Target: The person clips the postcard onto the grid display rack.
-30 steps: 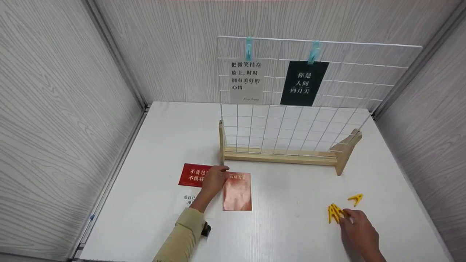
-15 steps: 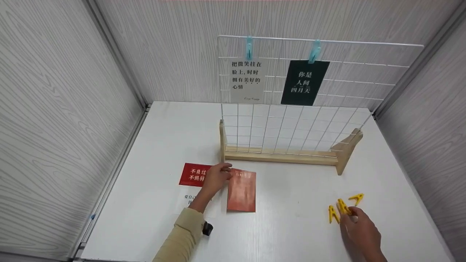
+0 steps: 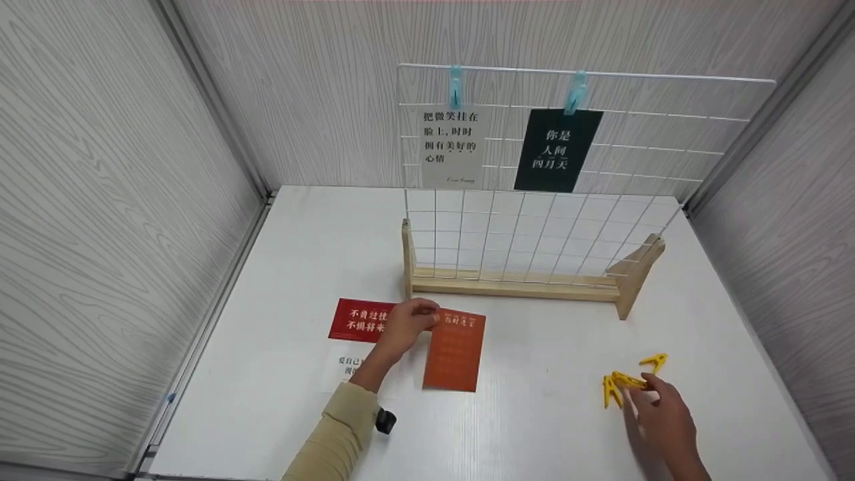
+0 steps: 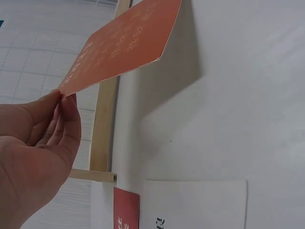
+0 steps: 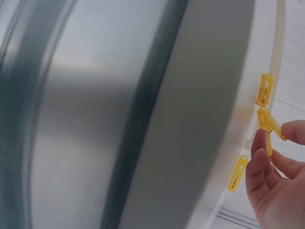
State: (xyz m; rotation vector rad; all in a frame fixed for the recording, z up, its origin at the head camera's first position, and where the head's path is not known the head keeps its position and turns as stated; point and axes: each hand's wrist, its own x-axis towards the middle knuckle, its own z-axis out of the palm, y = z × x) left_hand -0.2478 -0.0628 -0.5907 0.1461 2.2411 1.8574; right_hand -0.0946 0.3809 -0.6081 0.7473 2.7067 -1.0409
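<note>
Between thumb and fingertips my left hand (image 3: 404, 327) pinches an orange-red card (image 3: 453, 357) by its upper left corner. In the left wrist view the card (image 4: 121, 50) is raised and tilted, casting a shadow on the table. My right hand (image 3: 668, 417) pinches a yellow clip (image 3: 630, 381), also seen in the right wrist view as a clip (image 5: 268, 125) spread between thumb and fingers. One yellow clip (image 3: 610, 393) lies just left of it, another yellow clip (image 3: 654, 363) farther back. A red card (image 3: 353, 322) and a white card (image 3: 349, 367) lie partly hidden behind my left arm.
A white wire grid stands upright on a wooden base (image 3: 514, 288) at the back of the table (image 3: 534, 427). Two blue clips, a left one (image 3: 456, 87) and a right one (image 3: 576, 93), hold up a white card (image 3: 447, 172) and a dark green card (image 3: 558, 179).
My left hand has lifted the orange-red card at its corner and shifted it slightly right. My right hand has drawn one yellow clip away from its neighbour and turned it.
</note>
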